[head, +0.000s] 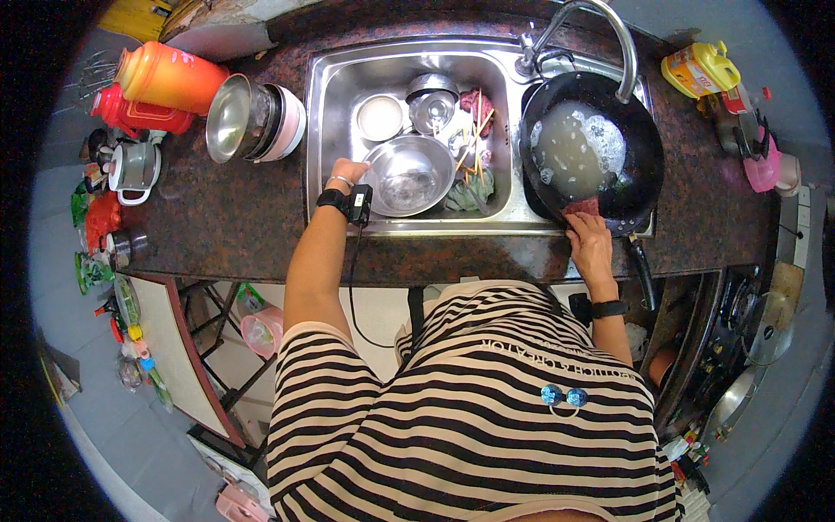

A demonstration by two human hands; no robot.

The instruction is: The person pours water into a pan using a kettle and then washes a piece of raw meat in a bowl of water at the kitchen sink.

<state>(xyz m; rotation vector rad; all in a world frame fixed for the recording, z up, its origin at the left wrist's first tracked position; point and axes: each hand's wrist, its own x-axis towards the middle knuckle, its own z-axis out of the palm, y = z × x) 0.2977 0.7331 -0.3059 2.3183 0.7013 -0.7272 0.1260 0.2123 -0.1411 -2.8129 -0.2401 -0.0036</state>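
My left hand (351,172) grips the left rim of a metal basin (409,175) in the large sink bowl. Behind that basin sit a white bowl (380,118), a dark metal bowl (433,83) and a smaller shiny bowl (432,112). Several chopsticks (481,130) lie at the right, among a red cloth (478,104) and a greyish green cloth (471,190). At the near rim of a black wok (548,140), my right hand (590,238) holds a reddish cloth (582,207). Cloudy, foamy water (577,147) fills the wok's bottom.
The chrome faucet (629,59) arches over the wok, whose handle (642,274) juts past the counter edge. A yellow jug (701,70) stands at the back right. Left of the sink are stacked metal bowls (228,121), an orange thermos (171,77) and a lidded glass pot (136,171).
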